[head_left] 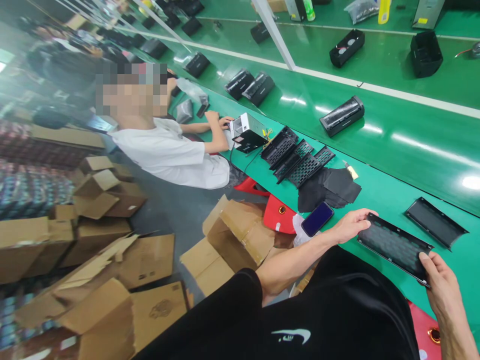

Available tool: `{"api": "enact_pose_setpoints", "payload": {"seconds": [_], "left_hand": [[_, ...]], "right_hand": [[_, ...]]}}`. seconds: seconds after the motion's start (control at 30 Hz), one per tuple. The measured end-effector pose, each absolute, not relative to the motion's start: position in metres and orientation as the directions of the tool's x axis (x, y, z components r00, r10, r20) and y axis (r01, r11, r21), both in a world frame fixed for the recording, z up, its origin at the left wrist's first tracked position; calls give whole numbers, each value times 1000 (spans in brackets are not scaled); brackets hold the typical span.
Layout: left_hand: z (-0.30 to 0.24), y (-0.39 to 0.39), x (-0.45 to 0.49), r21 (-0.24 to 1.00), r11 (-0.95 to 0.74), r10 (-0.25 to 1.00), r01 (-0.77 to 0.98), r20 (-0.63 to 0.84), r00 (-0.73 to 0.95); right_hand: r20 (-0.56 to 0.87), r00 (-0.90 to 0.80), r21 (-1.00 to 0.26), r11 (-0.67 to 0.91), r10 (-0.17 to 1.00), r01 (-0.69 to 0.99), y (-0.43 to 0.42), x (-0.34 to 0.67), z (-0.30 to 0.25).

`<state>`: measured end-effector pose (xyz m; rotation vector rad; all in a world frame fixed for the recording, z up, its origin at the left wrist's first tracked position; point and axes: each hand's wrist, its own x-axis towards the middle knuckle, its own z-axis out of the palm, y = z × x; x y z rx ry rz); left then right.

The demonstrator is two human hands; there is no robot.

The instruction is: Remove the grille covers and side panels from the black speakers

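Between both hands I hold a black plastic speaker grille panel (393, 247), its inner side with a dark mesh lining facing up. My left hand (354, 225) pinches its far left corner. Around its right end my right hand (440, 277) is closed, with the thumb on top. Just beyond lies a second black grille panel (435, 222) on the green table. Left of my left hand are a pile of black mesh sheets (330, 189) and a phone (317, 219) at the table edge. Several more grille panels (300, 160) lie past the sheets.
A co-worker in a white shirt (180, 150) sits to the left by a boxy device (248, 132). Alongside the table runs a green conveyor (405, 115) carrying black speaker housings (342, 116). Open cardboard boxes (240, 235) stand on the floor at left.
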<state>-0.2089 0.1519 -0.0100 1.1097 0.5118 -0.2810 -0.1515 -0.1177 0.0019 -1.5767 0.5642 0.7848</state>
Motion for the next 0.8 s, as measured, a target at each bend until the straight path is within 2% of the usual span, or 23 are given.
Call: {"api": "enact_pose_setpoints", "payload": {"seconds": [0.2,0.4,0.8], "left_hand": [[-4,157,-208,782,387,-21,489,-523,852],[5,163,-208,691,383,-220,613,-577,787],[-8,160,-208,662,452,-255,598,-546,798]], "right_hand": [[-747,663,-662,-150,48,-734,-118,-151,1],[-769,638,-637,-116,29,-762,-122,-152,-1],[-745,667,-661,-130,-3,-739,-121,-153,-2]]}}
